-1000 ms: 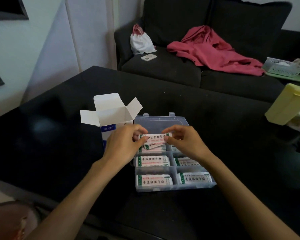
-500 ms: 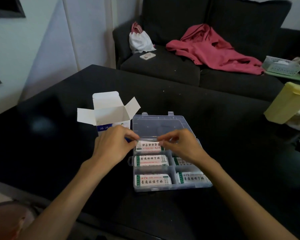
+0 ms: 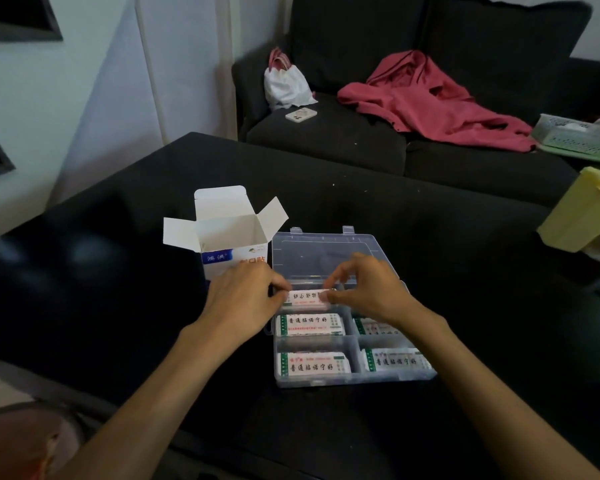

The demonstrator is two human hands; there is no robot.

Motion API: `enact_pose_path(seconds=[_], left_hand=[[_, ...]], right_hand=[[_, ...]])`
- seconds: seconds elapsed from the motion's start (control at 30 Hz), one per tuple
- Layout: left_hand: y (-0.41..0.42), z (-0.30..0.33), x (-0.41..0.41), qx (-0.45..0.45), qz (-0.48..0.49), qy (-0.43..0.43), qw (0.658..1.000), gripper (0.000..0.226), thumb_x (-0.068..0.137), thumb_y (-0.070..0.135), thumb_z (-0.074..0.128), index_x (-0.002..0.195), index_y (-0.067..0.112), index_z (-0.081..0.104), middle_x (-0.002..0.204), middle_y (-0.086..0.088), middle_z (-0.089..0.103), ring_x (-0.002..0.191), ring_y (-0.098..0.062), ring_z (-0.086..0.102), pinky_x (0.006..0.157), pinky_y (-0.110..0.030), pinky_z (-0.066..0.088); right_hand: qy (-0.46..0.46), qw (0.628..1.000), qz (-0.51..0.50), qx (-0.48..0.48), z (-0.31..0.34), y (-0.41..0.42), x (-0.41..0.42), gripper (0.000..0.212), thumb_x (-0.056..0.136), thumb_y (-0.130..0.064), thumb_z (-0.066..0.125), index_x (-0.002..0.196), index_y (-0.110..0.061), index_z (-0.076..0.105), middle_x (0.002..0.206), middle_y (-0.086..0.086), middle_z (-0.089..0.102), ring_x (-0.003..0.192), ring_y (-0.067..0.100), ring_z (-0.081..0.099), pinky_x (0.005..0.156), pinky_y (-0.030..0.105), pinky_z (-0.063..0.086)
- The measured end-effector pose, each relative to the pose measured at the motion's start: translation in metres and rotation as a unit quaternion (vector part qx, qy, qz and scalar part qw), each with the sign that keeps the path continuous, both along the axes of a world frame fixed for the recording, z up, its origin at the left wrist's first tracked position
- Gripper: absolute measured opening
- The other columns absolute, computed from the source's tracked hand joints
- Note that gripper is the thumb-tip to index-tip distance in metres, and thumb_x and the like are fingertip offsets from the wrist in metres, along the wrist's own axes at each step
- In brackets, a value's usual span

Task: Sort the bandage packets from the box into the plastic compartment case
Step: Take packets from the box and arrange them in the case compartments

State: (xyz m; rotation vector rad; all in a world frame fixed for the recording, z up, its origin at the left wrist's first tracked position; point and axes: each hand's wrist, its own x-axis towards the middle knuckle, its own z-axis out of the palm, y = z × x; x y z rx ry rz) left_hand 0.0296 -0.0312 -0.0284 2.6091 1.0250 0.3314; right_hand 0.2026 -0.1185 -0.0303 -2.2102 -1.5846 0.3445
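Observation:
A clear plastic compartment case [image 3: 350,378] lies open on the black table, its lid [image 3: 321,252] flat behind it. Several compartments hold stacks of white bandage packets [image 3: 310,323] with green ends. My left hand [image 3: 238,301] and my right hand [image 3: 364,292] each pinch one end of a bandage packet [image 3: 305,296], which sits low in the far left compartment. The open white and blue bandage box [image 3: 229,240] stands just left of the case, behind my left hand.
A pale yellow container [image 3: 582,216] stands at the table's right edge. Behind the table is a dark sofa [image 3: 326,143] with a red garment [image 3: 437,102], a white bag [image 3: 286,84], a phone [image 3: 301,115] and a basket [image 3: 572,133].
Both hands have lowered the packet from above the case down into the far left compartment, keeping hold of its ends.

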Motion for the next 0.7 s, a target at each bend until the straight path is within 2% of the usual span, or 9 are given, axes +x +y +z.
enact_pose_path(seconds=[0.07,0.13,0.2,0.3,0.47,0.7], left_hand=[[0.001,0.0,0.001,0.0,-0.007,-0.004,1.0,0.023,0.091,0.033,0.06,0.112,0.034,0.067,0.11,0.014,0.066,0.085,-0.004,0.056,0.068,-0.015,0.043],[0.001,0.0,0.001,-0.002,-0.015,-0.013,1.0,0.025,0.091,0.031,0.059,0.115,0.033,0.066,0.114,0.013,0.065,0.092,-0.005,0.058,0.072,-0.017,0.045],[0.0,0.001,0.001,-0.001,-0.023,-0.013,1.0,0.027,0.093,0.03,0.057,0.118,0.032,0.065,0.118,0.013,0.064,0.102,-0.007,0.059,0.078,-0.02,0.046],[-0.001,0.0,0.002,0.017,-0.038,-0.003,0.999,0.027,0.094,0.031,0.056,0.119,0.033,0.063,0.121,0.013,0.062,0.107,-0.007,0.057,0.082,-0.023,0.045],[-0.004,0.0,0.003,0.018,-0.036,-0.004,0.999,0.026,0.094,0.035,0.054,0.118,0.033,0.063,0.118,0.011,0.063,0.104,-0.011,0.057,0.083,-0.03,0.05],[0.0,-0.003,0.0,0.025,-0.04,0.013,0.999,0.024,0.094,0.034,0.053,0.116,0.035,0.063,0.113,0.01,0.063,0.102,-0.011,0.057,0.082,-0.032,0.051]], right_hand=[[-0.02,0.999,0.02,-0.016,0.003,0.001,0.002,0.02,0.082,-0.033,0.068,0.1,-0.025,0.068,0.098,-0.009,0.051,0.093,0.007,0.049,0.074,0.021,0.038],[-0.04,0.997,0.047,-0.037,0.007,0.002,0.004,0.022,0.086,-0.032,0.064,0.105,-0.024,0.069,0.102,-0.006,0.055,0.096,0.009,0.049,0.074,0.021,0.037],[-0.063,0.994,0.071,-0.059,0.01,0.003,0.006,0.02,0.088,-0.031,0.061,0.105,-0.024,0.07,0.107,-0.004,0.06,0.098,0.01,0.051,0.075,0.021,0.039],[-0.081,0.99,0.085,-0.082,0.014,0.008,0.009,0.015,0.086,-0.034,0.063,0.098,-0.028,0.07,0.108,-0.004,0.061,0.098,0.011,0.053,0.087,0.034,0.047],[-0.092,0.986,0.11,-0.083,0.018,0.016,0.006,0.019,0.085,-0.032,0.065,0.1,-0.022,0.069,0.104,-0.006,0.063,0.085,0.002,0.047,0.076,0.022,0.039],[-0.089,0.989,0.097,-0.072,0.014,0.013,0.009,0.018,0.08,-0.039,0.069,0.093,-0.027,0.07,0.097,-0.009,0.066,0.084,0.006,0.057,0.077,0.028,0.051]])
